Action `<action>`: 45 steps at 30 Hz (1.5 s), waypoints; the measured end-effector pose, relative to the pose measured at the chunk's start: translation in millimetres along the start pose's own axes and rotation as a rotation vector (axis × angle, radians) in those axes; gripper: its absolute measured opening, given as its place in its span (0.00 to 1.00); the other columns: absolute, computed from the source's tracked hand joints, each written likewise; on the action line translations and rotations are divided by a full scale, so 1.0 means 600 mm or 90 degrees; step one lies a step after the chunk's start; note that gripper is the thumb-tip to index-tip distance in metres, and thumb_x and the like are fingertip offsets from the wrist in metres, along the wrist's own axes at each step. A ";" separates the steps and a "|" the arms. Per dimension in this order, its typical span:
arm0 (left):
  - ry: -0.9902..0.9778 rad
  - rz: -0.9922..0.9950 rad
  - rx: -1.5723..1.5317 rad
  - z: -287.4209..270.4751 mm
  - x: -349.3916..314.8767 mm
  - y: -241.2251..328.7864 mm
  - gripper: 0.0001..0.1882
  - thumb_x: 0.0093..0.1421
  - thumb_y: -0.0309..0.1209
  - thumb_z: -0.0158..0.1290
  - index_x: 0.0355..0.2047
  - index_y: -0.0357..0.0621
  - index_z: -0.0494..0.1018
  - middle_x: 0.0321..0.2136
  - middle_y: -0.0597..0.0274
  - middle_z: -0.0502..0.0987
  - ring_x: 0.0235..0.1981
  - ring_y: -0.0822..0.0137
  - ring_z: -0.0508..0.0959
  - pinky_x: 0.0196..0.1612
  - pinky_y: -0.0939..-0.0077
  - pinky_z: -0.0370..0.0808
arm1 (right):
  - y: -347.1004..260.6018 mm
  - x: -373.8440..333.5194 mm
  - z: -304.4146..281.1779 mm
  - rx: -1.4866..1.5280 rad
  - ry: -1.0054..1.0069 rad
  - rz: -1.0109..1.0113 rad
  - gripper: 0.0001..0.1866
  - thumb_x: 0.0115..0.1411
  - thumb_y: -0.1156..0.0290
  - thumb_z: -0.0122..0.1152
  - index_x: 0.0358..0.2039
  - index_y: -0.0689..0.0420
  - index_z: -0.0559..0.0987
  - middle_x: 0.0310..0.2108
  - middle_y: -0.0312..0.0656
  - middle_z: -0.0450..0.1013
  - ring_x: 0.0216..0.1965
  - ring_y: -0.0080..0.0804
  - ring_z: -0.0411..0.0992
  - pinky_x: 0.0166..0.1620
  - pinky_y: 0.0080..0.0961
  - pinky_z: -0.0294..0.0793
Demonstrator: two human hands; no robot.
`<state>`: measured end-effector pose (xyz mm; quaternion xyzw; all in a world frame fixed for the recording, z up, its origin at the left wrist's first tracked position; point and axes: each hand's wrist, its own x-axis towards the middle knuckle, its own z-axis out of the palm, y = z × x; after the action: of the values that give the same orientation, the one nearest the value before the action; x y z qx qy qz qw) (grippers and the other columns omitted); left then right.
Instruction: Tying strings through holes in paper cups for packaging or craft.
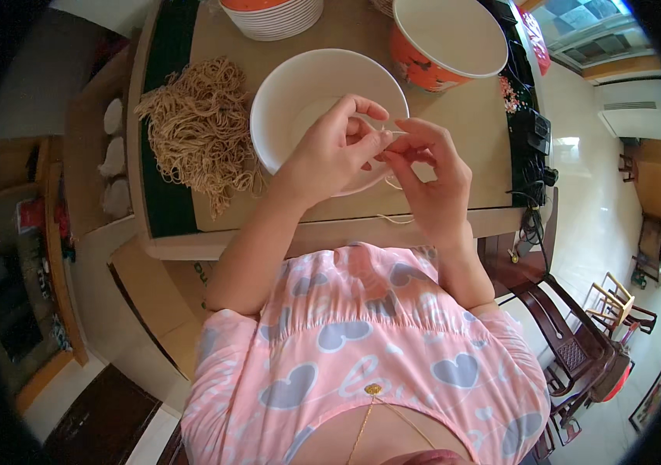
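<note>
Above a round white tub on the table, my two hands come close together. My left hand has its thumb and forefinger pinched on a thin pale cord. My right hand also pinches this cord, its fingers bent inward. A pale strand lies at the table's near edge below my right hand; whether it is the same cord, I cannot tell. Left of the tub lies a tangled heap of tan twine. Fingertips partly hide what is between them.
An orange-patterned tub stands at the far right, and a stack of white-rimmed tubs at the far middle. Black devices and cables line the table's right edge. A cardboard box sits below left, a dark wooden chair at right.
</note>
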<state>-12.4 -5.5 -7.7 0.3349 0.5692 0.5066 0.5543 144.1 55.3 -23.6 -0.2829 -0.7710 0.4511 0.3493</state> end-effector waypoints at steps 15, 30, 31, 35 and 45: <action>-0.059 -0.131 -0.293 -0.017 0.017 0.003 0.13 0.59 0.23 0.44 0.45 0.37 0.64 0.28 0.63 0.71 0.29 0.68 0.74 0.39 0.70 0.73 | 0.005 -0.001 -0.005 0.072 -0.011 -0.008 0.13 0.52 0.85 0.60 0.39 0.62 0.77 0.33 0.42 0.72 0.33 0.27 0.75 0.37 0.21 0.76; -0.160 -0.174 0.145 -0.036 0.020 0.001 0.14 0.66 0.40 0.47 0.32 0.41 0.73 0.13 0.77 0.57 0.12 0.82 0.55 0.14 0.85 0.50 | 0.007 -0.006 -0.005 0.143 0.013 0.087 0.08 0.58 0.88 0.53 0.37 0.66 0.75 0.36 0.39 0.71 0.37 0.23 0.72 0.40 0.19 0.76; -0.158 -0.174 0.144 -0.037 0.021 0.003 0.14 0.66 0.40 0.47 0.32 0.41 0.73 0.13 0.77 0.57 0.12 0.82 0.55 0.14 0.85 0.50 | 0.011 -0.007 -0.007 0.133 0.003 0.062 0.08 0.57 0.88 0.54 0.38 0.66 0.75 0.36 0.39 0.72 0.36 0.22 0.72 0.40 0.19 0.76; -0.187 -0.252 -0.036 -0.044 0.022 0.013 0.13 0.64 0.35 0.46 0.30 0.40 0.74 0.11 0.74 0.61 0.11 0.81 0.57 0.13 0.82 0.51 | 0.004 -0.011 -0.007 0.138 0.023 0.096 0.07 0.55 0.87 0.58 0.36 0.66 0.76 0.34 0.39 0.72 0.36 0.22 0.72 0.40 0.17 0.75; -0.141 -0.266 -0.142 -0.045 0.031 -0.009 0.10 0.61 0.31 0.45 0.31 0.36 0.69 0.17 0.64 0.69 0.10 0.79 0.58 0.13 0.82 0.50 | 0.001 -0.022 -0.030 0.026 -0.047 0.067 0.04 0.56 0.87 0.58 0.32 0.66 0.78 0.34 0.41 0.76 0.36 0.24 0.76 0.39 0.17 0.74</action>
<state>-40.4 5.1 -21.6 0.2003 0.5022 0.4007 0.7396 166.2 54.7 -21.6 -0.2993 -0.7580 0.4945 0.3024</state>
